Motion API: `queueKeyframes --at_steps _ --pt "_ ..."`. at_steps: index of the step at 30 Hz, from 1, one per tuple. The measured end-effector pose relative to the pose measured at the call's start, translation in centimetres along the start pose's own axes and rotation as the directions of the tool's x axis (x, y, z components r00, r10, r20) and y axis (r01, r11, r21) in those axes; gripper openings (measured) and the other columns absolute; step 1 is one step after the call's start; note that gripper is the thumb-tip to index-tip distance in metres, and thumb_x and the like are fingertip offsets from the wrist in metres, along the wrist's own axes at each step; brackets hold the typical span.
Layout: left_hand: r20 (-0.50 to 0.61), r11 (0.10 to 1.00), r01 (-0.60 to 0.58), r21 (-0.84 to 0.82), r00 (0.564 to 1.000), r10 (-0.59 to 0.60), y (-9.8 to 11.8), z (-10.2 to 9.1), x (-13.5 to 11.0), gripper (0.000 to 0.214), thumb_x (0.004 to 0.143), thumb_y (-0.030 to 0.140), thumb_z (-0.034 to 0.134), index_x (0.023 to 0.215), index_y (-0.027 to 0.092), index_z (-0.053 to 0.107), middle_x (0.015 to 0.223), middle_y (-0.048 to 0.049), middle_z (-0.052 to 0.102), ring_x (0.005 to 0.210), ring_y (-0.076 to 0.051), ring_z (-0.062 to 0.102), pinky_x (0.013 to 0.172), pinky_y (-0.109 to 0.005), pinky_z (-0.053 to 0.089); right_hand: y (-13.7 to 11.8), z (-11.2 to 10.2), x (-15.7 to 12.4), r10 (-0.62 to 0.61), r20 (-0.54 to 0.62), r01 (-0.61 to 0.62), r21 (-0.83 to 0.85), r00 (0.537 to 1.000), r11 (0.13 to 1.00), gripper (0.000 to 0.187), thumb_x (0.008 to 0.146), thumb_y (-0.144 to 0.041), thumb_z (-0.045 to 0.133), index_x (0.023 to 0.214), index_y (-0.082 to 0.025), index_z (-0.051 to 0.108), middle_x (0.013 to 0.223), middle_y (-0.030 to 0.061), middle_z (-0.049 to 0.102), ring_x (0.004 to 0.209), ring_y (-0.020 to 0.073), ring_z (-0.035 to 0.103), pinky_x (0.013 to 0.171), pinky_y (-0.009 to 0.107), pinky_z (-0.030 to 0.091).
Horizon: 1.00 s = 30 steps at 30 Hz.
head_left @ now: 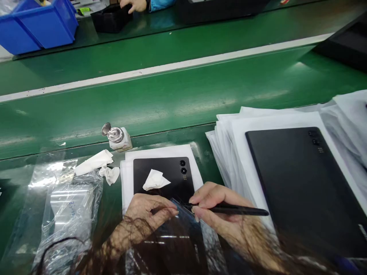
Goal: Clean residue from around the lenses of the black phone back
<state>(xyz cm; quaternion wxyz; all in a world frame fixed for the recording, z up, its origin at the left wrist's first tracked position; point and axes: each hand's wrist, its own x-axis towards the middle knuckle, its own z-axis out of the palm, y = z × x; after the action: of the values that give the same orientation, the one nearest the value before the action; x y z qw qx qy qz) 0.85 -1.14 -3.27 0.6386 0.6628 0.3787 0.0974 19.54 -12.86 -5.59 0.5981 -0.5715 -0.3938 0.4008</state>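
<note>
My left hand [147, 214] pinches the edge of a clear plastic film [183, 212] at the near end of a black tablet [163, 173]. That tablet lies back-up on white paper, with a crumpled white wipe [155, 179] resting on it. In my right hand [220, 208] is a black stylus [241, 209], gripped like a pen, its tip at the film's edge. Strands of dark hair hang across the bottom of the view and partly hide both wrists.
A second black tablet [304, 187] lies on a stack of white sheets [229, 130] at right. A small dispenser bottle [118, 138], crumpled wipes [97, 164] and clear bags [65, 206] sit at left. Across the green conveyor [172, 95]: blue bin [40, 23], black tray [110, 19], another person's hand [133, 4].
</note>
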Motion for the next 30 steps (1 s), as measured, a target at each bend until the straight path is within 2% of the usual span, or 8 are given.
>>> queueKeyframes --at_steps 6,9,16,20,24,25,27,30 --pt "0.022 0.998 -0.046 0.04 0.999 0.045 -0.1 -0.1 -0.1 0.012 0.073 0.023 0.063 0.073 0.028 0.074 0.068 0.0061 0.076 0.055 -0.012 0.068 0.051 -0.011 0.051 -0.4 -0.1 0.1 -0.035 0.011 0.035 0.0 0.999 0.999 0.012 0.092 -0.031 0.093 0.089 -0.033 0.081 0.087 0.0019 0.082 0.069 0.0185 0.074 0.062 0.029 0.064" --pt "0.031 0.997 -0.056 0.051 0.998 0.055 -0.4 -0.2 -0.1 0.012 0.075 0.025 0.062 0.074 0.029 0.073 0.068 0.007 0.076 0.054 -0.011 0.068 0.048 -0.01 0.05 -0.4 0.0 0.0 -0.038 0.024 0.038 0.014 0.999 0.999 0.013 0.093 -0.029 0.092 0.09 -0.033 0.08 0.087 0.0011 0.082 0.069 0.0178 0.073 0.059 0.027 0.062" --pt "-0.022 0.99 -0.125 0.058 0.992 0.127 -0.3 0.0 0.0 0.011 0.073 0.023 0.064 0.07 0.027 0.074 0.068 0.0067 0.077 0.058 -0.011 0.07 0.054 -0.009 0.052 -0.2 0.1 -0.1 -0.124 0.045 0.125 -0.016 0.991 0.992 0.015 0.094 -0.023 0.089 0.092 -0.034 0.078 0.087 0.0015 0.084 0.072 0.0191 0.078 0.059 0.027 0.065" --pt "-0.011 0.993 -0.109 0.05 0.994 0.11 -0.6 0.1 -0.1 0.013 0.073 0.019 0.064 0.074 0.028 0.073 0.071 0.0074 0.077 0.061 -0.011 0.071 0.056 -0.008 0.052 -0.4 -0.1 -0.3 -0.215 0.081 0.219 -0.044 0.973 0.975 0.014 0.096 -0.022 0.087 0.095 -0.035 0.082 0.089 0.0029 0.086 0.071 0.02 0.08 0.058 0.028 0.067" --pt "-0.051 0.995 -0.063 0.083 0.996 0.067 -0.5 0.2 -0.1 0.009 0.071 0.023 0.066 0.071 0.028 0.074 0.063 0.0073 0.076 0.053 -0.01 0.069 0.048 -0.008 0.05 -0.2 0.3 -1.0 -0.241 0.109 0.241 0.016 0.964 0.97 0.017 0.094 -0.021 0.088 0.099 -0.037 0.087 0.089 0.0027 0.088 0.069 0.0212 0.081 0.06 0.03 0.069" --pt "-0.058 0.995 -0.054 0.088 0.997 0.059 -0.3 0.1 -0.1 0.008 0.07 0.025 0.066 0.069 0.028 0.074 0.06 0.0067 0.075 0.051 -0.011 0.068 0.046 -0.008 0.05 0.0 0.5 -1.0 -0.244 0.072 0.242 0.041 0.967 0.97 0.017 0.093 -0.021 0.089 0.098 -0.037 0.088 0.088 0.0026 0.088 0.068 0.0211 0.081 0.059 0.03 0.069" --pt "-0.046 0.995 -0.02 0.102 0.999 0.025 0.5 -0.1 -0.1 0.01 0.069 0.027 0.064 0.068 0.027 0.074 0.058 0.0056 0.075 0.049 -0.012 0.067 0.044 -0.009 0.049 0.4 1.2 -0.5 -0.212 -0.107 0.224 0.115 0.971 0.968 0.017 0.09 -0.02 0.092 0.093 -0.036 0.087 0.084 0.0015 0.086 0.063 0.019 0.078 0.053 0.028 0.065" --pt "0.003 0.989 0.041 0.143 0.999 -0.042 1.7 -0.4 -0.1 0.014 0.069 0.029 0.061 0.065 0.027 0.074 0.059 0.0051 0.075 0.051 -0.013 0.068 0.05 -0.011 0.052 1.4 2.1 1.3 0.009 -0.429 0.136 0.306 0.903 0.942 0.02 0.08 -0.024 0.1 0.077 -0.031 0.082 0.074 -0.0023 0.079 0.054 0.0137 0.069 0.047 0.023 0.057"
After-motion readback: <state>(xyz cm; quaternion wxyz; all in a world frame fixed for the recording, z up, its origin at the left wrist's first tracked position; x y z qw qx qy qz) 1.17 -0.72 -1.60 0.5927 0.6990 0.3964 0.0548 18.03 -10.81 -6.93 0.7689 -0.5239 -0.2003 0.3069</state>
